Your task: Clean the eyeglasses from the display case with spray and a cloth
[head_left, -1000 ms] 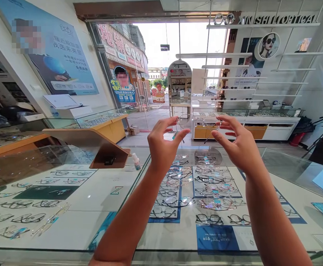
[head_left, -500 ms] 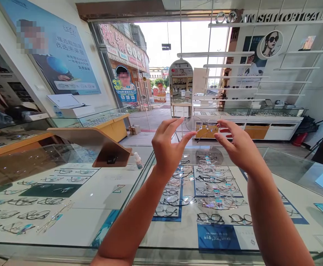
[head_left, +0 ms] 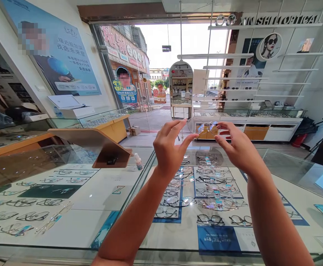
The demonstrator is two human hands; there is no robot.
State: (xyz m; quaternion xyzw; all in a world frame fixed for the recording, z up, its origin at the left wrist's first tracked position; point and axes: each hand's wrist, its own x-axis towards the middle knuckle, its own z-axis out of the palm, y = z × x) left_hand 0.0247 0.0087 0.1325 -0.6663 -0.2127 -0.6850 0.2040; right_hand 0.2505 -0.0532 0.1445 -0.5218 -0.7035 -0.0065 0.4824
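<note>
A pair of thin-rimmed, clear eyeglasses is held up in front of me, above the display counter. My right hand grips its right side between thumb and bent fingers. On the other side, my left hand curls its thumb and fingers about the left side, with the thumb tip by a thin temple arm. The exact contact there is hard to make out against the bright background. Bluish reflections show on the lenses. Beneath my hands, several eyeglass frames lie in rows under the counter's glass.
The glass counter spans the foreground. To the left are a wooden-backed stand, a small spray bottle and more frames. A round grey mirror lies beyond my hands. An arched standing mirror stands by the shopfront.
The eyeglasses have turned slightly, so the lenses now catch bluish reflections. Both hands have kept almost the same place; the left has shifted a little to the right.
</note>
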